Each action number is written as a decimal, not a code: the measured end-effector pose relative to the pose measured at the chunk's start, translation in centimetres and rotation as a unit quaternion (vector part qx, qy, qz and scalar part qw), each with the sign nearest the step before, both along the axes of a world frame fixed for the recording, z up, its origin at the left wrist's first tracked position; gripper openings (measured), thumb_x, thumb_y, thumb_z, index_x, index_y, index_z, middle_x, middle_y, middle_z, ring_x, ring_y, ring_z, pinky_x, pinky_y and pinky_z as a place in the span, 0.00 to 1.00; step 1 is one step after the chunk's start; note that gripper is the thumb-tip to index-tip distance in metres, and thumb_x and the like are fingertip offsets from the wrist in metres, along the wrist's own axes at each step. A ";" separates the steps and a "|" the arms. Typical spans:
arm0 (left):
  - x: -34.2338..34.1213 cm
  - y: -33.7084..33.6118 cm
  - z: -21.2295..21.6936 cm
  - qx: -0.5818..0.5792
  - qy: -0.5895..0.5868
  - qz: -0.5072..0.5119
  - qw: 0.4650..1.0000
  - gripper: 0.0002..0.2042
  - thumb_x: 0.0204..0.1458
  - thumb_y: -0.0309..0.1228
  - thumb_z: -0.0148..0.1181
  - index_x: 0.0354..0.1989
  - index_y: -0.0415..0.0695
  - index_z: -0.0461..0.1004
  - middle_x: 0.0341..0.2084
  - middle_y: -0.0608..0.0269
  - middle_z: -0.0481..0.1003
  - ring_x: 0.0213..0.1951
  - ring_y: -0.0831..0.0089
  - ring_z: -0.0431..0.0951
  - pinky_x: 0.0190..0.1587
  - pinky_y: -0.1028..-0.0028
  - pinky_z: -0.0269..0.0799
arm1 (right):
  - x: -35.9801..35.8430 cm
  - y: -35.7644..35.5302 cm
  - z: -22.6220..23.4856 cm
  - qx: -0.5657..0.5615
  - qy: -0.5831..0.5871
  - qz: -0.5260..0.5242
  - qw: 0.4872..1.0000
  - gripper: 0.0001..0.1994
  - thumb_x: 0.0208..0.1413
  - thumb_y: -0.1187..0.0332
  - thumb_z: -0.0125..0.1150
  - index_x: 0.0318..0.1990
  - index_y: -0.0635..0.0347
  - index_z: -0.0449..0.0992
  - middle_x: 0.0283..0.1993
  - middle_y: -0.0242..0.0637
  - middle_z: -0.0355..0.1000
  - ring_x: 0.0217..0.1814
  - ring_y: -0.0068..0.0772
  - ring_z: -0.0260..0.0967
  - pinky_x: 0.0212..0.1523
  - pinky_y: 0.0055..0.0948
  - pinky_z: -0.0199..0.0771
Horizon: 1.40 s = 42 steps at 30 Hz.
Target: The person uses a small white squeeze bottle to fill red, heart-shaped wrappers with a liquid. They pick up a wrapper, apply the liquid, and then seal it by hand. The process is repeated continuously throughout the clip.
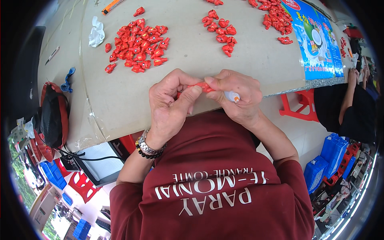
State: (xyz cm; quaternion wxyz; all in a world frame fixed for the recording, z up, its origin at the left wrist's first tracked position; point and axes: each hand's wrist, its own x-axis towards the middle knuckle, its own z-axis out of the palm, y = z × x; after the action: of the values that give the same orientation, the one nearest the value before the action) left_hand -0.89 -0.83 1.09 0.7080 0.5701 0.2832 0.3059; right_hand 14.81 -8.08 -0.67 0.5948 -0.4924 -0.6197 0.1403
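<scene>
Close to the table's front edge, my two hands meet over a small red plastic piece (204,86). My left hand (170,105) pinches its left end between thumb and fingers. The thumb and fingertips of my right hand (240,90) grip the right end. Tucked in that same right hand is a small white squeeze bottle (231,96) with an orange tip, which points down and outward. Fingers cover most of the red piece, so its full shape is hidden. Beyond my left hand lies a heap of small red plastic figure parts (138,45) with dark and yellow markings.
More red parts lie in a loose row (222,32) and a far heap (278,18). A blue printed sheet (320,44) covers the table's right side. Crumpled tissue (96,32), an orange cutter (112,6) and a pen (52,55) lie left. Another person's arm (349,94) shows right.
</scene>
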 end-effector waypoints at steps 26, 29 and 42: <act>0.3 0.0 0.3 -0.031 0.014 -0.001 0.999 0.04 0.56 0.23 0.54 0.30 0.38 0.71 0.14 0.73 0.67 0.15 0.90 0.61 0.16 0.85 0.53 | 0.0 -0.3 -0.2 -0.029 0.027 0.001 0.999 0.13 0.42 0.76 0.70 0.37 0.68 0.76 0.25 0.39 0.72 0.23 0.29 0.67 0.22 0.24 0.66; 0.3 -0.1 0.2 -0.029 0.006 0.005 1.000 0.03 0.55 0.23 0.54 0.30 0.38 0.71 0.15 0.73 0.67 0.15 0.90 0.61 0.16 0.86 0.53 | 0.1 -0.3 0.0 -0.041 0.023 0.004 0.999 0.12 0.43 0.76 0.70 0.37 0.68 0.76 0.26 0.40 0.74 0.23 0.29 0.68 0.23 0.24 0.67; -0.1 -0.7 0.6 0.280 0.099 0.082 0.951 0.04 0.51 0.22 0.61 0.35 0.37 0.75 0.19 0.66 0.73 0.18 0.84 0.66 0.21 0.83 0.61 | 0.0 -0.7 0.1 -0.030 0.047 -0.010 0.998 0.12 0.48 0.75 0.67 0.39 0.69 0.76 0.32 0.42 0.76 0.28 0.29 0.72 0.28 0.24 0.71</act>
State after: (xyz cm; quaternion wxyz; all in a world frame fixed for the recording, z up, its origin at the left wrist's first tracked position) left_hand -0.96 -1.54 1.69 0.4610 0.7476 0.3005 0.3719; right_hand 14.79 -8.81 -0.57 0.6094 -0.5087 -0.5822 0.1757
